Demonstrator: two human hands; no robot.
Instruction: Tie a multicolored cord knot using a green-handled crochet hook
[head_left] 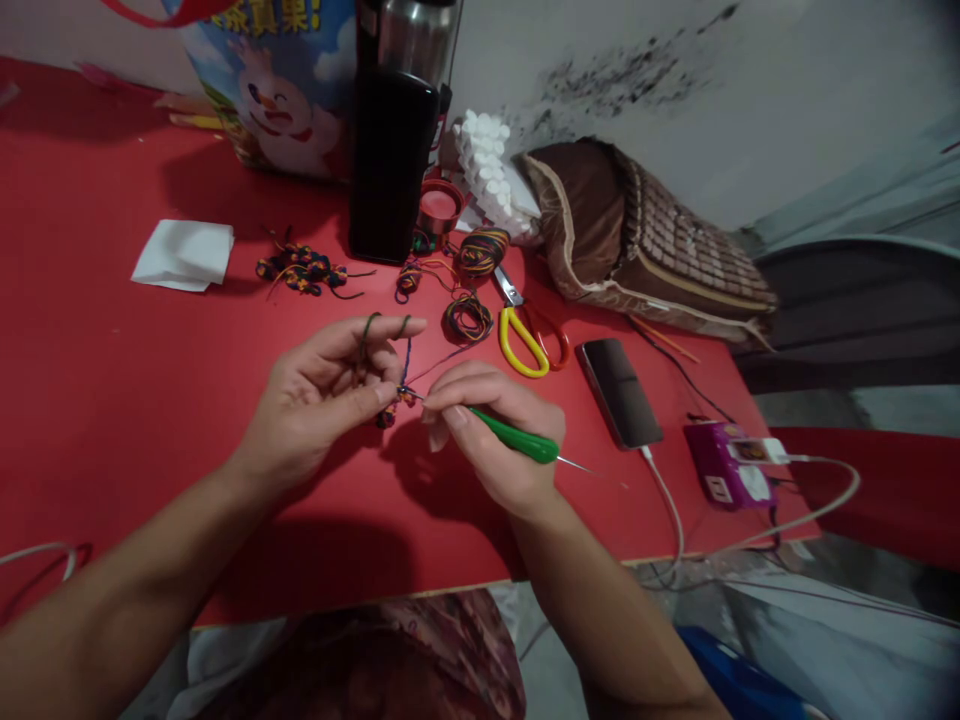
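Note:
My left hand (322, 400) hovers over the red table (112, 400), with multicoloured cord looped round its first two fingers and a small knotted piece (397, 400) pinched at the thumb. My right hand (487, 430) grips a green-handled crochet hook (517, 437), its metal tip touching the knotted piece. The two hands meet at the middle of the table.
Yellow and red scissors (529, 335), a phone (619, 390) on a charging cable, and a purple power bank (724, 465) lie to the right. Cord coils (466, 318), finished knots (300, 270), a folded tissue (184, 253), a black flask (391, 150) and a printed bag (277, 80) stand behind.

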